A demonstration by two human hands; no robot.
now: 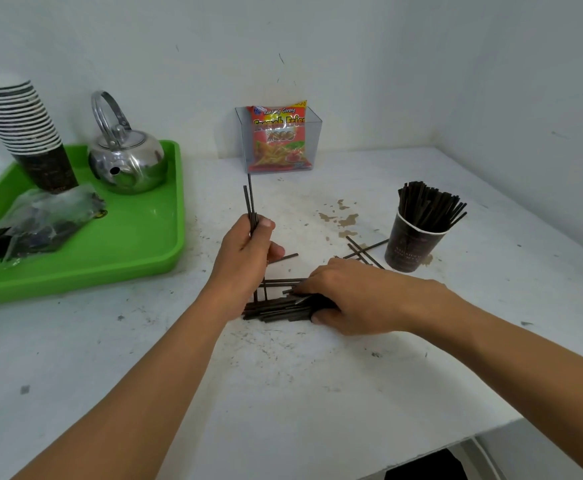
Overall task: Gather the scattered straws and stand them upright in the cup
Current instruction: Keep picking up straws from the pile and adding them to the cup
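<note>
2 bare hands are working over a stained white table (317,393) in the head view, the only view given. Left hand (248,251) is closing its fingers and thumb around a few dark straws (249,206), which are standing nearly upright, their upper ends rising above the fist and their lower ends reaching down toward the table. Right hand (359,299) is lying palm down with its fingers curling over a flat bundle of straws (276,308) resting on the table; the thumb is pressing at the near edge of that bundle, so the hand is gripping or pinning it, though how tightly cannot be told.

Several loose straws (366,251) are lying crossed on the table between the right hand and the cup (413,247), and 1 more is showing just beside the left hand's knuckles. Dark paper cup is standing upright at the right of the table, near brown stains, and is already holding a dense sheaf of upright straws that is fanning out above its rim.

At the left, a green tray (137,251) is carrying a tall stack of paper cups (23,129), a shiny metal kettle (127,157) and a crumpled plastic bag (41,223). Against the back wall, a clear plastic holder (312,140) is containing a red and yellow snack packet (278,136).
</note>
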